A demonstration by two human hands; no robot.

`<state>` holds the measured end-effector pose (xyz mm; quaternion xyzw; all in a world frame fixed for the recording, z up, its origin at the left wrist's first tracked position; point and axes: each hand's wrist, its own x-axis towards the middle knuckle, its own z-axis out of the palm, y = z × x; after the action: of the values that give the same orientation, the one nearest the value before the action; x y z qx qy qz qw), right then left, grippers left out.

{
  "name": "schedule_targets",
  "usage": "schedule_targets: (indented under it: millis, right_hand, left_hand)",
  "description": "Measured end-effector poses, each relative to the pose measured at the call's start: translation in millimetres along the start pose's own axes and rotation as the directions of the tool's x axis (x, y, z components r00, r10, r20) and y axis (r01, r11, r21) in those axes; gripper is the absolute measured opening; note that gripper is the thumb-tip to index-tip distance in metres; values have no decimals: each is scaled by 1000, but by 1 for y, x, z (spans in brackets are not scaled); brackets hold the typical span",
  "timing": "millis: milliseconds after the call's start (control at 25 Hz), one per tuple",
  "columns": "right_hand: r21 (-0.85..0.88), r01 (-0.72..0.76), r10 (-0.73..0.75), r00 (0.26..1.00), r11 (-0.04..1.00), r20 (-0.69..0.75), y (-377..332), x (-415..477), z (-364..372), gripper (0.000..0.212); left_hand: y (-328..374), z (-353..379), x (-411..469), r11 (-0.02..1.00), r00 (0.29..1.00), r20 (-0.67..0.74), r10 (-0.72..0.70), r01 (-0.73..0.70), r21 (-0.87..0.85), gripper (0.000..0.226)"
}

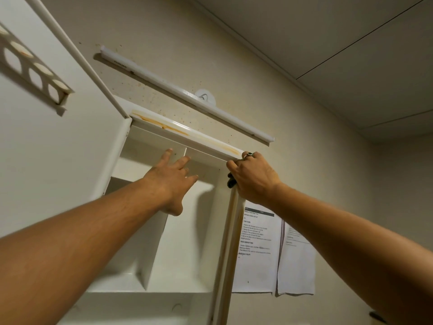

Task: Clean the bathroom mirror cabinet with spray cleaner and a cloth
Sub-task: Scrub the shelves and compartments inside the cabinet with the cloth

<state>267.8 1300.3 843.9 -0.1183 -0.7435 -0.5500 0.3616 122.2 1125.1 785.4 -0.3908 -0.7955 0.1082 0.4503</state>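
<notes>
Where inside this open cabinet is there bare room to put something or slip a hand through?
Bare room lies in the cabinet either side of the upright divider, above the lower shelf; the bay toward the right frame is wider. Crowded: the top bay, where the left hand reaches in, and the top right corner, gripped by the right hand.

A white light bar [187, 96] and 2 printed sheets [260, 249] hang on the speckled beige wall [304, 118].
</notes>
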Motion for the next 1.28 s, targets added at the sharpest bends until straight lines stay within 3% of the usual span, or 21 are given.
schedule_targets:
  millis: [80, 200, 320, 440, 520, 640, 760, 920, 1040, 1160, 1280]
  right_hand:
    - [79, -15, 13, 1000, 997, 23, -18, -12, 5, 20]
    - [210, 128, -153, 982, 969, 107, -82, -74, 20, 18]
    - [290, 328, -397, 890, 899, 225, -117, -129, 19, 13]
    - [205, 534, -568, 800, 821, 192, -75, -93, 10, 16]
    - [69, 500, -505, 850, 863, 151, -32, -46, 0, 22]
    - [-107, 276, -273, 961, 955, 38, 16, -2, -10, 14]
    - [-70, 109, -107, 993, 992, 41, -7, -10, 2, 23]
    - [98, 201, -214, 964, 975, 158, -83, -79, 16, 29]
    - [160, 324, -352, 915, 932, 197, -67, -71, -1, 18]
    - [69, 380, -384, 922, 922, 58, -29, -26, -29, 17]
    - [-104, 323, -318, 946, 941, 62, 9, 3, -39, 17]
  left_hand:
    - [2, 3, -3, 1000, 1000, 11, -1, 1, -6, 93]
    - [7, 9, -12, 999, 999, 29, 24, -23, -24, 92]
    - [10, 16, -28, 998, 997, 52, 52, -51, -25, 91]
    - [9, 19, -37, 996, 995, 64, 78, -75, -41, 88]
    - [10, 20, -38, 995, 995, 54, 86, -83, -57, 88]
    - [11, 27, -37, 995, 995, 59, 80, -76, -66, 89]
    - [13, 36, -35, 994, 996, 32, 88, -86, -60, 90]
    - [14, 38, -35, 995, 996, 32, 80, -78, -65, 90]
    - [12, 29, -33, 994, 993, 65, 95, -90, -64, 85]
    - [4, 16, -23, 995, 991, 84, 102, -99, -34, 78]
    - [0, 8, -12, 995, 992, 90, 90, -86, -42, 75]
